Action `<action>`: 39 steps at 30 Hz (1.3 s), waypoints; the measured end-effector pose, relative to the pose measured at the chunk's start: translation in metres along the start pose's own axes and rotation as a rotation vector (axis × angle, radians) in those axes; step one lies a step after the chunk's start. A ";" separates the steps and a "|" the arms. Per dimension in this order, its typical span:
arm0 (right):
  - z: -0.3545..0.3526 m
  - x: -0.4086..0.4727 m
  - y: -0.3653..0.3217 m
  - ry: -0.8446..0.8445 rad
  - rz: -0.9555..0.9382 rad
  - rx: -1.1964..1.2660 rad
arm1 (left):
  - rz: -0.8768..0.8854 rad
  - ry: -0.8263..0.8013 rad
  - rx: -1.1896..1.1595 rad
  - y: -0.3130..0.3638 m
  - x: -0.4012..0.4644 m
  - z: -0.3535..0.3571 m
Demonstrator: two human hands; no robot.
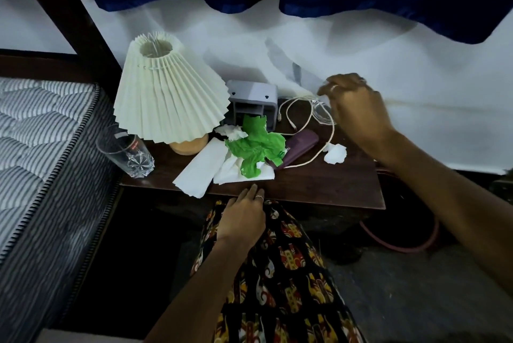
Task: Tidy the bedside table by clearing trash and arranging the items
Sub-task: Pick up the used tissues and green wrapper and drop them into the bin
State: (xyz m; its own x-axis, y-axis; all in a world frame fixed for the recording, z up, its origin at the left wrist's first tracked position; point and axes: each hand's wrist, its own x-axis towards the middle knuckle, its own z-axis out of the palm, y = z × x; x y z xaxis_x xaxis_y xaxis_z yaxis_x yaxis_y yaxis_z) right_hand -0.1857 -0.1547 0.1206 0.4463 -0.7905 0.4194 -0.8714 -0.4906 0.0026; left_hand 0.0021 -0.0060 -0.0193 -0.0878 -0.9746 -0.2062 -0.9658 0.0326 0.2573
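The dark wooden bedside table (319, 184) holds crumpled green paper (256, 145) over white tissues (202, 167), a small crumpled white tissue (336, 154), a purple case (299, 147), and a looped white cable (302, 117). My right hand (352, 104) hovers over the table's back right corner, fingers pinched on something white and clear by the cable's end. My left hand (244, 217) rests flat at the table's front edge, fingers together, holding nothing.
A pleated cream lamp (169, 90) stands at the back left, a drinking glass (125, 151) at the left corner, a grey plastic organizer (252, 101) behind the green paper. A striped mattress (36, 154) lies left. A red hoop (399, 242) sits on the floor at right.
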 end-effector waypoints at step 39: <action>0.112 -0.080 0.064 -0.445 0.599 0.432 | -0.131 -0.179 0.036 -0.002 0.016 0.001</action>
State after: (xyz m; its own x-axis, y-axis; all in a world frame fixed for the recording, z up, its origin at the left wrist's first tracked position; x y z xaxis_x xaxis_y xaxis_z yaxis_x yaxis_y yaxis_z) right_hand -0.2544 -0.1644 -0.0148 0.0527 -0.9864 -0.1554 -0.8720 0.0303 -0.4885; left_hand 0.0023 -0.0210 -0.0243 0.0006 -0.9162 -0.4007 -0.9796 -0.0811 0.1839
